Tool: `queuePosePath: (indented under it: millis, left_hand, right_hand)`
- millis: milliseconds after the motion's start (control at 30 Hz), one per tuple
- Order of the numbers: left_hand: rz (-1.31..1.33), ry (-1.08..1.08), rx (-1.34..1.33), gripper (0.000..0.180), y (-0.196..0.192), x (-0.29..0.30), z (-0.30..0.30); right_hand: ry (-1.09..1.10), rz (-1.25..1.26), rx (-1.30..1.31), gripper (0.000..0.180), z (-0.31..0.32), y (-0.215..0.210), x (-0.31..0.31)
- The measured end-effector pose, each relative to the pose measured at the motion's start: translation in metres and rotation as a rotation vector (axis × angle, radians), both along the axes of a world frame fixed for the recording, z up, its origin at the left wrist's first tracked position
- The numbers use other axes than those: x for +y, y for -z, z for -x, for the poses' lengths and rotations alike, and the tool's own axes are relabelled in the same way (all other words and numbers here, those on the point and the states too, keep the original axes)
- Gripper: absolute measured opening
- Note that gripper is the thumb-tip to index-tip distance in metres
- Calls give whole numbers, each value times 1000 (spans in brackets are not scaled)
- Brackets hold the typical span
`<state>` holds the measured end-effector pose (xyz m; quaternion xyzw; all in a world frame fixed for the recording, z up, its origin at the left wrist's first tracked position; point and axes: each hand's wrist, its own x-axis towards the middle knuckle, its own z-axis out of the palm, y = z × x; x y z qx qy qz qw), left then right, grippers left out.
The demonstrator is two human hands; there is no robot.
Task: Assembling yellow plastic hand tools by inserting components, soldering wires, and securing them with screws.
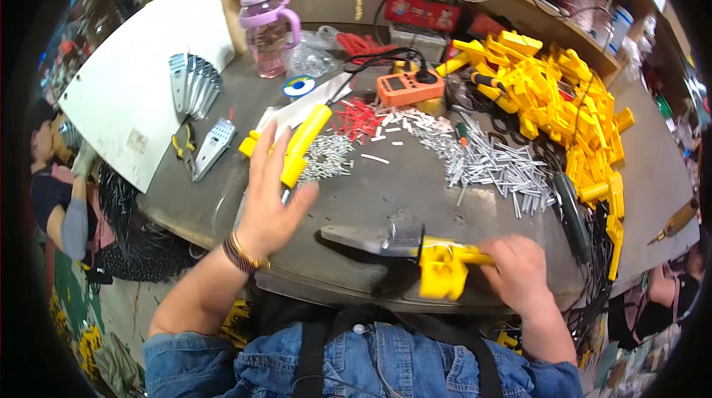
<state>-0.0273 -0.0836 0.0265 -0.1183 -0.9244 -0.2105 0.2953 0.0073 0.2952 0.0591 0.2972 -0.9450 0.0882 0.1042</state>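
Note:
My right hand [515,268], fingers pinched, holds a yellow plastic part [443,272] by its thin stem near the front edge of the bench. Just left of that part is a grey metal tool with a tapered end [363,238]; whether they touch, I cannot tell. My left hand [271,201] is raised over the left of the bench, fingers spread. Behind its fingertips lies a yellow tubular plastic piece [305,144] with a dark cord at its upper end. Contact between hand and piece is unclear. Small metal screws [330,157] lie to the right of it.
A large heap of yellow plastic parts [549,94] fills the back right. Metal pins [497,164], red pieces [357,117] and an orange meter [410,89] lie mid-bench. A pink-lidded bottle [265,34] stands behind. Pliers [185,152] and metal plates [194,85] sit left, near another person [63,190].

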Motion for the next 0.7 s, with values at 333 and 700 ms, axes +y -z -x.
queuePosePath:
  millis: [333, 700]
  left_hand:
    - [178, 157, -38, 58, 6, 130, 205]
    - [318, -228, 132, 62, 30, 191, 249]
  right_hand:
    - [-122, 294, 178, 28, 16, 56, -7]
    - [-117, 300, 83, 31, 19, 55, -3]
